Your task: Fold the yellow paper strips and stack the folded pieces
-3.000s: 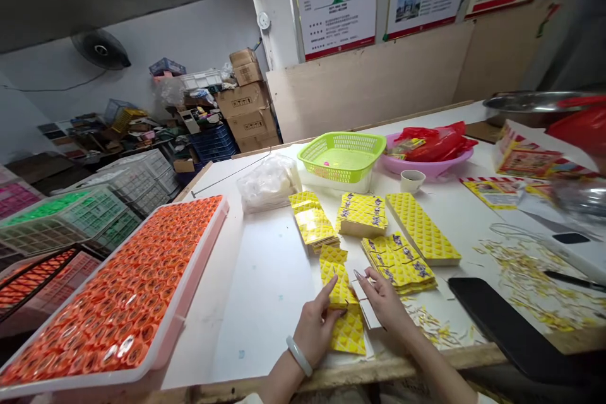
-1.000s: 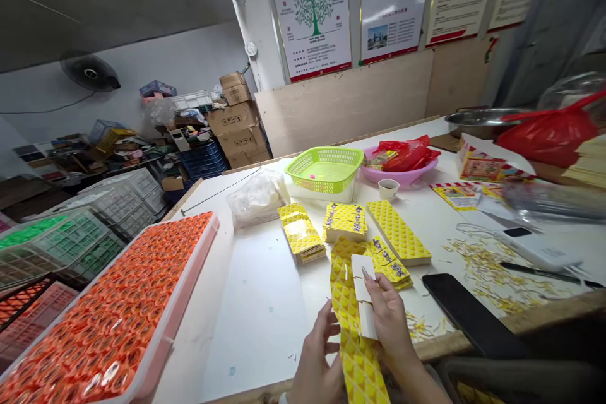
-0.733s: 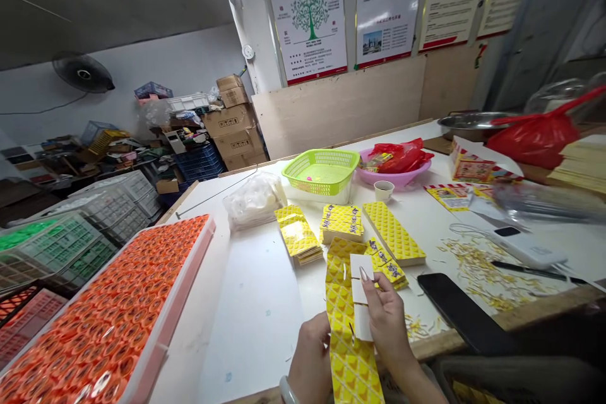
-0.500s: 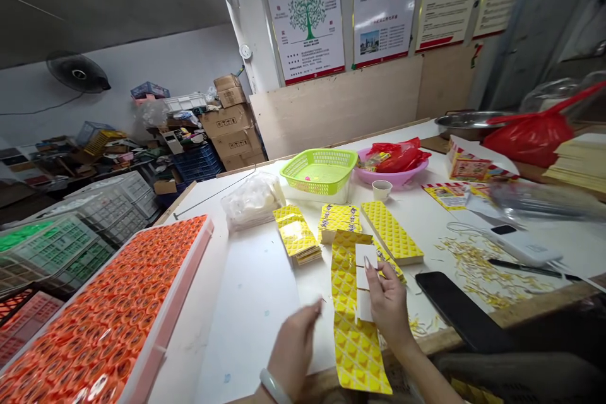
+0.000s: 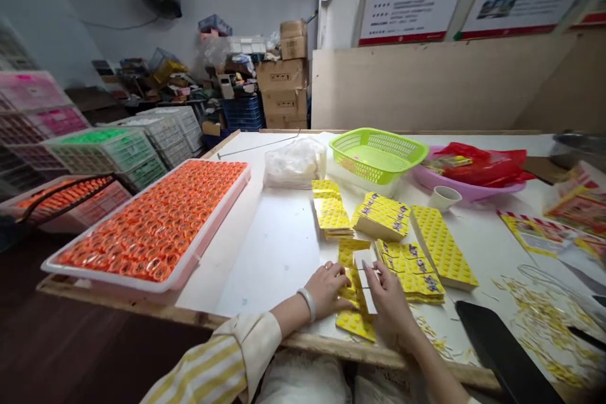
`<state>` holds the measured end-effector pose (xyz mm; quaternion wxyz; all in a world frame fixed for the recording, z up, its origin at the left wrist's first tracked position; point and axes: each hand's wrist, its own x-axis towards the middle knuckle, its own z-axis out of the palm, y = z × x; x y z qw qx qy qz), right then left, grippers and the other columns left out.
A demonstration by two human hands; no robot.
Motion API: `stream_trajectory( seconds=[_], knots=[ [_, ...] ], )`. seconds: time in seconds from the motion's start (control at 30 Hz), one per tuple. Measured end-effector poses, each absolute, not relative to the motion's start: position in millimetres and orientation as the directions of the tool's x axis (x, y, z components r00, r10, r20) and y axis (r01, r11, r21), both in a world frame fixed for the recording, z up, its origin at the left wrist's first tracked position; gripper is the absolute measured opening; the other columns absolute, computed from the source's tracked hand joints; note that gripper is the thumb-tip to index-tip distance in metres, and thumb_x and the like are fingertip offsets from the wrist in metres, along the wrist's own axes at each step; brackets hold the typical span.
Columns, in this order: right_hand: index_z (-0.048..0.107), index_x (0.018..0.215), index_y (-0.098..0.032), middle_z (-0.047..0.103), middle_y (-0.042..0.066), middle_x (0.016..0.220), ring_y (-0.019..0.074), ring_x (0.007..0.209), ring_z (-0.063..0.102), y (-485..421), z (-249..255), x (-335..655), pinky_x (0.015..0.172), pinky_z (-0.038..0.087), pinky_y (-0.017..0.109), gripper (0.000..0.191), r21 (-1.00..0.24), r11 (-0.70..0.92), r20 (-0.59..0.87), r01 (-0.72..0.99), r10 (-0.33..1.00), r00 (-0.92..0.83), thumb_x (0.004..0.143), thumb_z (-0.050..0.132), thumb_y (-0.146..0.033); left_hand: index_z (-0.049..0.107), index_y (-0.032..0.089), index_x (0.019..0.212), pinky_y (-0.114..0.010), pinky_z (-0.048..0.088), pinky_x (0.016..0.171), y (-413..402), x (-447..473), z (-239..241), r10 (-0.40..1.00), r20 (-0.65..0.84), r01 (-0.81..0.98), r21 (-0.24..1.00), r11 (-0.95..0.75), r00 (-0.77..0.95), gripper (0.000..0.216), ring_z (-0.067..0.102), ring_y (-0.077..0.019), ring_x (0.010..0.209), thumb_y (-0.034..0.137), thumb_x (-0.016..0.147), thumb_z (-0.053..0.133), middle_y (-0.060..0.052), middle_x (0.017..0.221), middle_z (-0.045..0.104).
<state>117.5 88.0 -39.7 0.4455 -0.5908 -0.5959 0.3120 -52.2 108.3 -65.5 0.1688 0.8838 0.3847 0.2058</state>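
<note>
A long yellow patterned paper strip (image 5: pixel 356 326) lies near the table's front edge. My left hand (image 5: pixel 326 290), with a pale bangle at the wrist, is on its left side, fingers curled over it and thumb low; the fingertips are partly hidden. My right hand (image 5: pixel 391 300) pinches a strip of white cards (image 5: pixel 364 259) against the yellow strip's right side, thumb on top. Just right of it lies a stack of yellow printed cards (image 5: pixel 411 271). Behind are another yellow stack (image 5: pixel 331 211), a block of printed cards (image 5: pixel 383 214) and a long yellow block (image 5: pixel 445 246).
On the left stands a tray of orange-wrapped pieces (image 5: pixel 161 221). A plastic bag (image 5: pixel 296 164), green basket (image 5: pixel 379 154), purple basin (image 5: pixel 473 183) and paper cup (image 5: pixel 445 197) line the back. A black phone (image 5: pixel 506 353) and yellow paper shreds (image 5: pixel 534 322) are at right.
My left hand has moved right, from the bare table onto the yellow strip. My right hand still pinches the white cards. The camera has turned left, bringing more of the orange tray into view.
</note>
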Motion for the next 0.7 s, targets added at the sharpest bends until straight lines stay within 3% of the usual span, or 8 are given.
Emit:
stream_trajectory(
  seconds=[0.13,0.4,0.7],
  knots=[
    [0.041,0.070,-0.025,0.045,-0.004,0.051,0.0159,0.047,0.044,89.1,-38.3,132.0,0.049,0.029,0.028,0.026,-0.778,0.097,0.169,0.620,0.984,0.058,0.086,0.040,-0.045,0.067,0.017,0.077,-0.028,0.044,0.073,117.6,-41.1,-69.8,0.722,0.274,0.556,0.486,-0.674,0.635,0.018,0.056,-0.0181,0.082,0.032,0.084,0.061,-0.007,0.087,0.061],
    [0.039,0.072,-0.025,0.049,0.000,0.053,0.0183,0.044,0.047,100.0,-47.5,140.2,0.049,0.023,0.028,0.016,-0.498,0.120,0.075,0.859,0.993,-0.095,0.084,0.036,-0.035,0.068,0.018,0.072,-0.027,0.042,0.065,108.0,-28.7,-72.7,0.663,0.295,0.491,0.483,-0.725,0.688,0.018,0.057,-0.0170,0.075,0.028,0.083,0.060,-0.006,0.083,0.063],
    [0.044,0.078,-0.023,0.045,-0.002,0.046,0.0162,0.039,0.043,96.0,-46.4,137.8,0.046,0.015,0.026,0.016,-0.154,0.153,-0.026,0.976,0.987,-0.159,0.090,0.036,-0.030,0.069,0.016,0.075,-0.028,0.045,0.068,109.9,-26.5,-68.8,0.671,0.227,0.521,0.475,-0.709,0.706,0.018,0.060,-0.0187,0.080,0.028,0.084,0.059,-0.007,0.089,0.064]
  ],
)
